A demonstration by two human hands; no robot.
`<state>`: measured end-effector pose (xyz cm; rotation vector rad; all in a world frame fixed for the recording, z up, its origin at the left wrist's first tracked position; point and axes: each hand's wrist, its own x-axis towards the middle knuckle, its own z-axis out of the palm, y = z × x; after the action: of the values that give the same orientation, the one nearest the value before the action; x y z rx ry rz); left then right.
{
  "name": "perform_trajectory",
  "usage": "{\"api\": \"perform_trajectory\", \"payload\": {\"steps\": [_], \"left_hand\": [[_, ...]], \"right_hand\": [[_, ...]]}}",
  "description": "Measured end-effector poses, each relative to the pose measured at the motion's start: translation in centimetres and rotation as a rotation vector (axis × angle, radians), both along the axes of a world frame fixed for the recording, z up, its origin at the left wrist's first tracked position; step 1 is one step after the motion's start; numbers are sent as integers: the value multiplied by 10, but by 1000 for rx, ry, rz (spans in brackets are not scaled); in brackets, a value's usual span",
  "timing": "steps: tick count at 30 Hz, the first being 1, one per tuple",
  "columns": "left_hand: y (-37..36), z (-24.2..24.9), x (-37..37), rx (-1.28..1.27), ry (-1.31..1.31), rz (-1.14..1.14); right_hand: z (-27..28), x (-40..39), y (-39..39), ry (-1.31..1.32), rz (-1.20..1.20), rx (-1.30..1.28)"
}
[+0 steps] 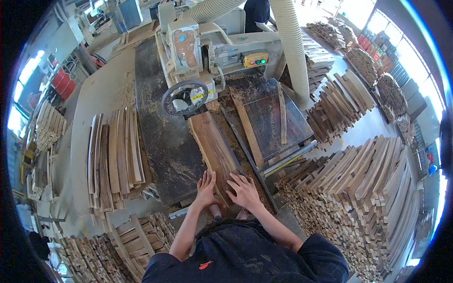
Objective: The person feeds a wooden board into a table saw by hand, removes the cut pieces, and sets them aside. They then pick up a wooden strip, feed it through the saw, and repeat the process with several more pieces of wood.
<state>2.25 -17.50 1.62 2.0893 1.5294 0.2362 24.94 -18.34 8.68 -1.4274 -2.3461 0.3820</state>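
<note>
A rough-edged wooden board (214, 146) lies lengthwise on the dark saw table, its far end under the machine head (188, 52). My left hand (205, 189) rests at the board's near left edge with its fingers stretched forward. On the near right side, my right hand (244, 192) lies with its fingers spread across the board's edge. Neither hand is wrapped round the wood. Just right of the board runs a dark straight fence rail (247, 158). A black handwheel (185, 98) sits above the board's far end.
Narrow wood strips (246, 125) lie on the table's right side. Stacked planks (115, 155) stand at left, and a large lumber pile (349, 198) at right. A ribbed hose (293, 52) drops behind the table. A control box (255, 59) shows green lights. Another person (257, 14) stands behind the machine.
</note>
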Motion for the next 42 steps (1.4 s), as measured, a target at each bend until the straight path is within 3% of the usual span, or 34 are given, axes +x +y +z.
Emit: {"api": "perform_trajectory", "payload": {"steps": [42], "left_hand": [[-1, 13, 3, -38, 14, 4]], "right_hand": [[0, 0, 0, -19, 0, -13]]}}
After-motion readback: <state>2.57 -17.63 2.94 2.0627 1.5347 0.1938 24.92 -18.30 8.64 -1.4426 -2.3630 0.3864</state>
